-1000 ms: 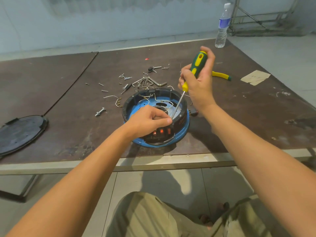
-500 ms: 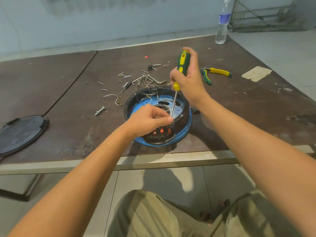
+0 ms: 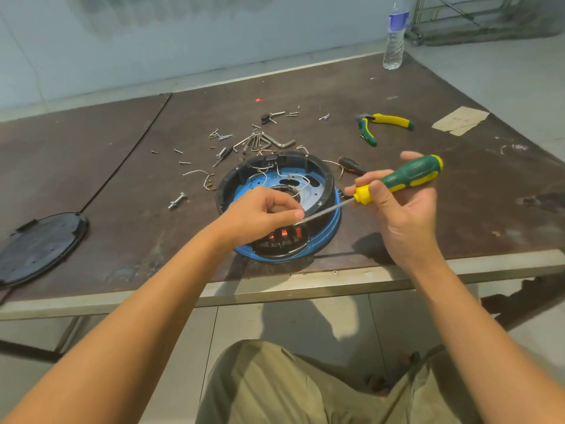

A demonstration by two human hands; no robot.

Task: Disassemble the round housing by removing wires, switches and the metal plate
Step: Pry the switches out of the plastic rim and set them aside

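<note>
The round housing (image 3: 324, 175), black-walled on a blue base, sits near the table's front edge with thin wires (image 3: 290, 179) and a metal plate (image 3: 308, 191) inside. Copper coils (image 3: 286, 234) show at its near side. My left hand (image 3: 260, 214) hovers over the housing with fingers curled, its thumb and forefinger pinching the screwdriver's tip. My right hand (image 3: 400, 206) holds the green and yellow screwdriver (image 3: 397, 179) by its handle, lying almost level, to the right of the housing.
Loose screws, hex keys (image 3: 269, 142) and a bolt (image 3: 176, 201) lie scattered behind and left of the housing. Green-yellow pliers (image 3: 382, 123) lie at the back right, a water bottle (image 3: 395, 35) at the far edge, a black round lid (image 3: 36, 246) far left.
My right hand swung the screwdriver from upright over the housing down to a near-level pose and moved right. My left hand stays over the housing, pinching the tip.
</note>
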